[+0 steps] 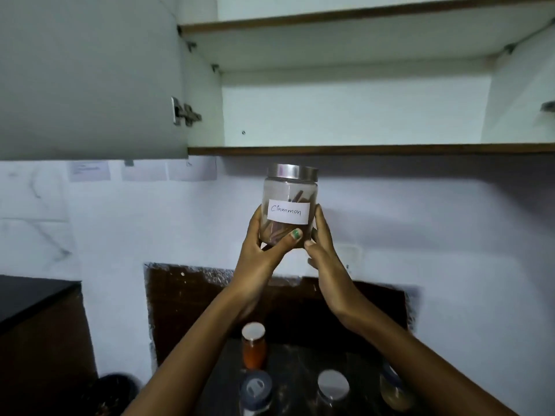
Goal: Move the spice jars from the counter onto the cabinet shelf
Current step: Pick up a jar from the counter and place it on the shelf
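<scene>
A clear glass jar (289, 205) with a brushed metal lid (292, 171) is held upright in the air, just below the front edge of the lower cabinet shelf (360, 150) and in front of the white wall. Brown cinnamon sticks can be seen through the glass, standing slanted inside. A white paper label (288, 215) is stuck on the front, and the handwritten word "Cinnamon" can be read on it. The jar is gripped by both hands: the left hand (264, 241) is wrapped round its left side with the thumb, its nail painted green, laid across the lower front, and the right hand (322, 235) is curled round its right side. Further jars are left on the dark counter (294, 355) below, among them one with orange contents (254, 346) and a white lid; their labels cannot be read. The cabinet door (90, 76) is swung open at the left.
</scene>
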`<state>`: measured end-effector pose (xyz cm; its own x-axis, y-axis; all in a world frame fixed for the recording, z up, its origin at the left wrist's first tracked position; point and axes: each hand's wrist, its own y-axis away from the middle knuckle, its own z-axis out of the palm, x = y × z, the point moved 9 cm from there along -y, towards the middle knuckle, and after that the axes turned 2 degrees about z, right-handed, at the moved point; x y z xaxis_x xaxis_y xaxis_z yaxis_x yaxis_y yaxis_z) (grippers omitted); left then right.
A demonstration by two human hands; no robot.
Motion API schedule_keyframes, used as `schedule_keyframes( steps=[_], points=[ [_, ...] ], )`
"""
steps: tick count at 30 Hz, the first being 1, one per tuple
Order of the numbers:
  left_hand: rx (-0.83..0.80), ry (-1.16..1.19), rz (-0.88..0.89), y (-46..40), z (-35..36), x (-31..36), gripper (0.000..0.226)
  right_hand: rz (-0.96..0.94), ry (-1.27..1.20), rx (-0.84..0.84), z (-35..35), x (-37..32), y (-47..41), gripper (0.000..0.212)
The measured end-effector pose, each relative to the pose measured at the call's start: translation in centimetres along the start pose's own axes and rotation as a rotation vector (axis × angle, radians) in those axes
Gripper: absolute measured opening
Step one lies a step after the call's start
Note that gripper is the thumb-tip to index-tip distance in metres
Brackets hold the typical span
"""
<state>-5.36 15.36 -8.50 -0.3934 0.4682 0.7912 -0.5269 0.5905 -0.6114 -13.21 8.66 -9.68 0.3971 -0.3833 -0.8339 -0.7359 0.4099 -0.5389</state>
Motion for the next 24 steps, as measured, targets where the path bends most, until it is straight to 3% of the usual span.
schedule_keyframes(
  steps=[8, 13, 24],
  points=[
    [-0.014, -0.138, 0.158, -6.3, -5.2, 4.3, 0.080, -0.195, 0.143, 0.050, 4.8, -4.2, -8.1, 0.061],
    [0.088, -0.315, 0.201, -10.7, -10.5, 4.3, 0.082, -0.313, 0.211, 0.145, 7.7, -5.3, -13.5, 0.060],
    [0.166, -0.284, 0.302, -19.8, -16.9, 1.9, 0.063, -0.313, 0.332, 0.287, 9.8, -3.2, -24.0, 0.065]
  ],
)
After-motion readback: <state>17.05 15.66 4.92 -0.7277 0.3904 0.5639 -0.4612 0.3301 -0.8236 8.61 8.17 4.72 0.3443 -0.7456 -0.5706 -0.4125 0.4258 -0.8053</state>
